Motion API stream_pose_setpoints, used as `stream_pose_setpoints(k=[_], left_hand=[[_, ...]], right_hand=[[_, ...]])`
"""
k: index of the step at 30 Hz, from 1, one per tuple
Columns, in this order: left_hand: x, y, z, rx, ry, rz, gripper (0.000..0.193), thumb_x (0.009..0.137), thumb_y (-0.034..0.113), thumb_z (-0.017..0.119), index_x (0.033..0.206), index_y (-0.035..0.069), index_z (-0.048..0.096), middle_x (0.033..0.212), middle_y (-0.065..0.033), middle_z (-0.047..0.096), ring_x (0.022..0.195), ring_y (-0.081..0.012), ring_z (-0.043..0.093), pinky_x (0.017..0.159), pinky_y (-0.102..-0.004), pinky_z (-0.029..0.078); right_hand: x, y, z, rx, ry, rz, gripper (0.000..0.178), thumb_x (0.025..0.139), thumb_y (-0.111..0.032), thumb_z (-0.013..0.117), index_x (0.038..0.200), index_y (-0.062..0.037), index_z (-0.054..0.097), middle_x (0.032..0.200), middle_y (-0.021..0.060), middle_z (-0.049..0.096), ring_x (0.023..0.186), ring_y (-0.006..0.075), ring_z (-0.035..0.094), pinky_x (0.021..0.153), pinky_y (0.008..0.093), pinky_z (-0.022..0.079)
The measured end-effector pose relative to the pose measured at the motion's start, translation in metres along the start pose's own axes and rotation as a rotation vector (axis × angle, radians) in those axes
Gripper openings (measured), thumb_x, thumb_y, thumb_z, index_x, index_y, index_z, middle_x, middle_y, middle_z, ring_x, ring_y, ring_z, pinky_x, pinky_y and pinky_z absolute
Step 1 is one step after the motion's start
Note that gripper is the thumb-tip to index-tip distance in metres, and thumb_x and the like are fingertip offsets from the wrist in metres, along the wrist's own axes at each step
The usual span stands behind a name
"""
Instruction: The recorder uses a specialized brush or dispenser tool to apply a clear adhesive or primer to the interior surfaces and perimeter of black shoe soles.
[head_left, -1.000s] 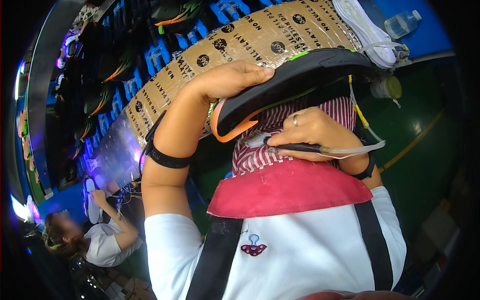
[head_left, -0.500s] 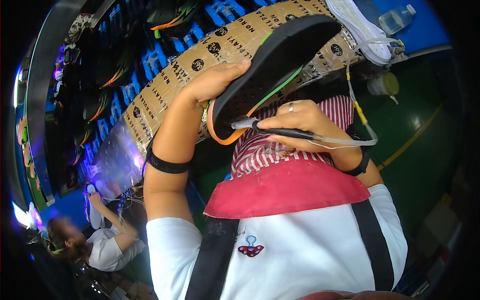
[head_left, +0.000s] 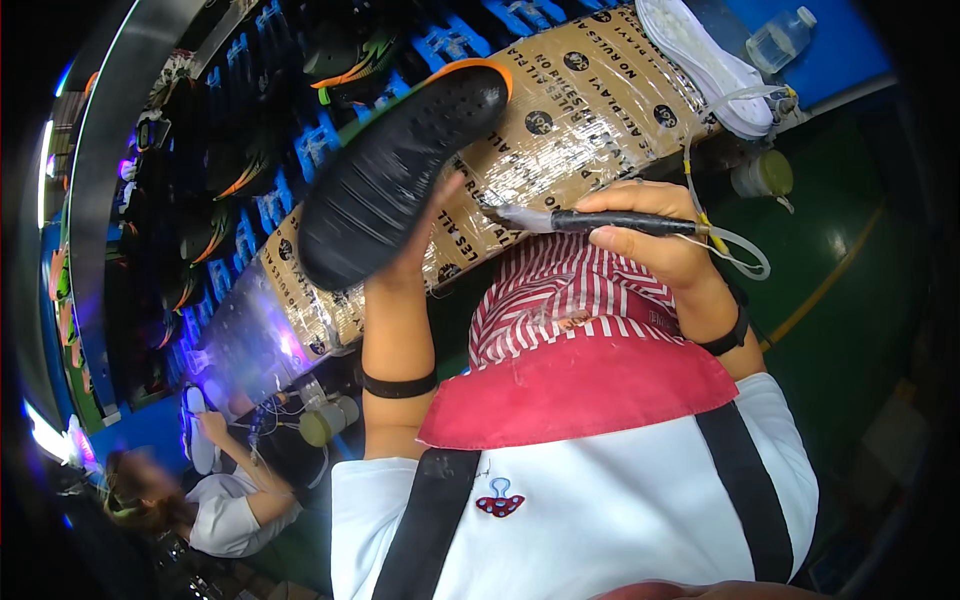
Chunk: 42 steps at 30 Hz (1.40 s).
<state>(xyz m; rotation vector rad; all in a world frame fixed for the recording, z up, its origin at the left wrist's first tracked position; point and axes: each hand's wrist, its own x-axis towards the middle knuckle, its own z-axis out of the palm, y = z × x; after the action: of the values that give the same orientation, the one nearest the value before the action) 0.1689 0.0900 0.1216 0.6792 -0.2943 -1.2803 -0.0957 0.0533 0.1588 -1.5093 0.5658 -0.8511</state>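
Observation:
My left hand (head_left: 415,250) is closed on the edge of a black shoe sole (head_left: 385,185), holding it from below, with most of the fingers hidden behind it. The sole's grooved black face is turned up, and an orange rim shows at its far end. To the right, my right hand (head_left: 668,240) grips the black handle of a brush (head_left: 610,222) fed by a clear tube (head_left: 742,250). Its pale, wet-looking bristles point left toward the sole but stand apart from it.
A padded ledge wrapped in printed brown tape (head_left: 560,130) crosses in front of me. Beyond it, dark shoe parts sit on blue holders (head_left: 450,45). At the right are a white sole (head_left: 705,65), a clear bottle (head_left: 780,40) and a lidded tub (head_left: 763,177). A co-worker (head_left: 225,500) sits lower left.
My left hand has swung the sole away to the left and turned it end for end. The brush has come off the sole and moved slightly up and right.

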Motion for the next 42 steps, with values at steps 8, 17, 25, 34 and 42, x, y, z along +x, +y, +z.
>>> stream_pose_setpoints(k=[8, 17, 25, 34, 42], left_hand=[[-0.061, -0.034, -0.020, -0.295, -0.140, -0.354, 0.082, 0.085, 0.064, 0.036, 0.139, 0.003, 0.026, 0.133, -0.0253, 0.039, 0.120, -0.0406, 0.043, 0.093, -0.0549, 0.044], [-0.079, -0.063, -0.024, -0.333, -0.149, -0.484, 0.091, 0.080, 0.073, 0.032, 0.139, 0.004, 0.027, 0.130, -0.0286, 0.041, 0.109, -0.0406, 0.052, 0.083, -0.0485, 0.052], [-0.069, -0.106, -0.044, -0.369, -0.224, -0.419, 0.090, 0.078, 0.071, 0.041, 0.138, 0.005, 0.029, 0.128, -0.0282, 0.043, 0.106, -0.0411, 0.054, 0.085, -0.0456, 0.050], [-0.071, -0.106, -0.038, -0.311, -0.245, -0.457, 0.088, 0.079, 0.069, 0.043, 0.138, 0.005, 0.030, 0.129, -0.0273, 0.043, 0.106, -0.0410, 0.054, 0.085, -0.0456, 0.050], [-0.065, -0.108, -0.042, -0.311, -0.254, -0.449, 0.086, 0.079, 0.068, 0.044, 0.137, 0.006, 0.031, 0.129, -0.0266, 0.043, 0.107, -0.0408, 0.053, 0.086, -0.0457, 0.050]], right_hand=[[-0.002, 0.004, -0.002, 0.160, 0.160, 0.136, 0.025, 0.080, -0.006, 0.066, 0.103, 0.0038, 0.064, 0.088, 0.0076, 0.066, 0.079, 0.0087, 0.060, 0.071, 0.0200, 0.046], [0.006, 0.004, 0.016, 0.179, 0.259, 0.111, 0.019, 0.080, -0.002, 0.063, 0.098, 0.0049, 0.064, 0.082, 0.0057, 0.066, 0.069, 0.0064, 0.060, 0.060, 0.0190, 0.048], [0.036, -0.001, 0.030, -0.349, 0.513, -0.237, 0.020, 0.075, -0.011, 0.066, 0.091, -0.0002, 0.064, 0.070, 0.0099, 0.063, 0.057, 0.0198, 0.062, 0.055, 0.0288, 0.048], [0.058, 0.021, 0.042, -0.721, 0.478, -0.392, 0.016, 0.072, -0.010, 0.067, 0.086, -0.0032, 0.063, 0.072, 0.0135, 0.062, 0.064, 0.0296, 0.061, 0.057, 0.0346, 0.046], [0.045, -0.007, 0.030, -0.411, 0.531, -0.360, 0.017, 0.071, -0.006, 0.067, 0.086, 0.0009, 0.065, 0.071, 0.0127, 0.062, 0.062, 0.0190, 0.063, 0.056, 0.0286, 0.047]])
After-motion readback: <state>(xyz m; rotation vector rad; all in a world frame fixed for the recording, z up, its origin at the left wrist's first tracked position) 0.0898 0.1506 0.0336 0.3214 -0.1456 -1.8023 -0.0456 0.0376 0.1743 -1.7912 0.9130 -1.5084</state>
